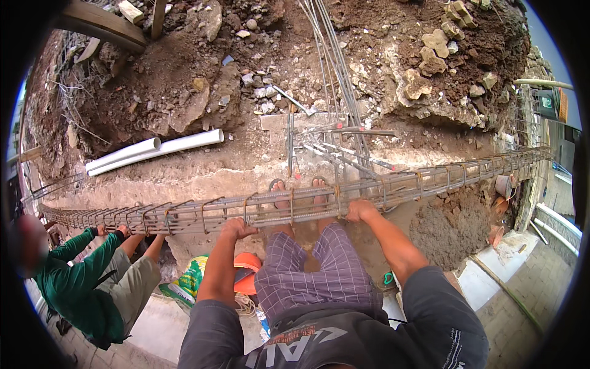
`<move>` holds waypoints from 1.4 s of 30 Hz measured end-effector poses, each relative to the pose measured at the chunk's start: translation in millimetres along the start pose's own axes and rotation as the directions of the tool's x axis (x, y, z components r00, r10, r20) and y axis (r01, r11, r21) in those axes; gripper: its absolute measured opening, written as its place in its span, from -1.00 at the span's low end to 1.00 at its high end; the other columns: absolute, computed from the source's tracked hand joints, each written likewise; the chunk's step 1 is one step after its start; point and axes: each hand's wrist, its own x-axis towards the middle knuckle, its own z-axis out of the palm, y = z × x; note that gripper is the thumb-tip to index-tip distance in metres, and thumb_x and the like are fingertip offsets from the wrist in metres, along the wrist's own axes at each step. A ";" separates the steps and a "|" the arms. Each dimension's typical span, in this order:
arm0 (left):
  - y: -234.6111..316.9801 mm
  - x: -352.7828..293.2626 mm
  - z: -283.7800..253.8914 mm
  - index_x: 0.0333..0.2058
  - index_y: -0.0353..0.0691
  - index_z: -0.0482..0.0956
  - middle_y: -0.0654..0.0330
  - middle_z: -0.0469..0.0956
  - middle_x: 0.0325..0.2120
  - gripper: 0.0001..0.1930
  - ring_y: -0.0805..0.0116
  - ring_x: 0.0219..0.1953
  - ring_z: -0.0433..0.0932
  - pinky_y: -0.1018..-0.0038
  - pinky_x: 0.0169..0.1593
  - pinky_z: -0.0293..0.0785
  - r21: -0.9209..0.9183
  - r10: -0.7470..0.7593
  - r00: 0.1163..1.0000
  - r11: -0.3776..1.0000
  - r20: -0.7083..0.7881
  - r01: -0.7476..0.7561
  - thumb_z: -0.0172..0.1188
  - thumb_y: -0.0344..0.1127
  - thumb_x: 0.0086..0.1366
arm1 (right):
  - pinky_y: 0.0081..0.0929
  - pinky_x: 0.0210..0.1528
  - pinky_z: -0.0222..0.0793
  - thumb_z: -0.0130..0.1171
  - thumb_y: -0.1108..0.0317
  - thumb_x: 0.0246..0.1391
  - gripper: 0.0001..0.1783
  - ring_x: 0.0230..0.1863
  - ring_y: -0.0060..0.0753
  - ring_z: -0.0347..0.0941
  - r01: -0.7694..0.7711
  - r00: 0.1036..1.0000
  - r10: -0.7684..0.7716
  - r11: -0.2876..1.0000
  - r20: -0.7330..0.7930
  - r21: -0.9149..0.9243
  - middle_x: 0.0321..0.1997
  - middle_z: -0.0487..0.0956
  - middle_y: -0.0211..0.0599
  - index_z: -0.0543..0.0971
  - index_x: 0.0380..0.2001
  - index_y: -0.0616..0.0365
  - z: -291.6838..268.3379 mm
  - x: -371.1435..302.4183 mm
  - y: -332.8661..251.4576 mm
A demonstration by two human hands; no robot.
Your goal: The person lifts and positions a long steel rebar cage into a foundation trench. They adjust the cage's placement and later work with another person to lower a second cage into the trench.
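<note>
A long rebar cage [307, 204], steel bars tied with square stirrups, spans the view from left to right in front of my legs. My left hand [236, 229] is closed round its near bars, just left of my knees, with the thumb pointing right. Farther right, my right hand [361, 210] grips the same near side, its fingers partly hidden. At the far left a co-worker in green sleeves [83, 245] also has both hands at the cage.
White pipes [184, 148] lie beyond the cage at left. Loose steel rods [335, 61] and short bars lie ahead. Rubble and soil [160, 92] rise behind them. Wet mortar [458, 224] is heaped at right. An orange hard hat [246, 273] and a green-yellow sack [192, 277] sit near my legs.
</note>
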 end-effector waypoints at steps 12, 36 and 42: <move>58.9 -342.9 -103.1 -0.21 -0.26 0.59 -0.02 0.59 -0.22 -0.36 0.06 -0.10 0.53 0.25 0.02 0.40 0.218 0.234 0.496 0.972 -0.836 -0.091 0.45 0.12 -0.16 | -0.13 0.03 0.43 0.10 0.00 -0.06 -0.50 -0.05 0.08 0.55 0.248 0.969 -0.246 0.964 0.032 -0.099 -0.16 0.63 0.07 0.65 -0.22 0.19 -84.2 -254.4 -39.3; 145.3 -399.9 -326.8 -0.34 -0.21 0.67 -0.07 0.55 -0.63 -0.41 -0.08 -0.42 0.58 0.11 -0.27 0.44 0.100 0.427 0.884 0.904 -0.188 -0.416 0.24 0.30 0.06 | -0.03 -0.17 0.45 0.10 0.12 -0.02 -0.58 -0.28 0.18 0.57 0.291 0.946 -0.305 0.948 -0.108 -0.127 -0.39 0.60 0.22 0.61 -0.40 0.36 -288.5 -402.8 -43.1; 142.9 -394.6 -350.2 -0.44 -0.32 0.64 -0.11 0.54 -0.64 -0.32 -0.09 -0.44 0.59 0.10 -0.30 0.47 0.102 0.431 0.885 0.902 -0.177 -0.419 0.21 0.36 0.04 | -0.02 -0.18 0.46 0.10 0.16 -0.05 -0.60 -0.27 0.19 0.57 0.288 0.944 -0.303 0.950 -0.130 -0.121 -0.37 0.59 0.24 0.61 -0.39 0.36 -310.5 -398.6 -50.6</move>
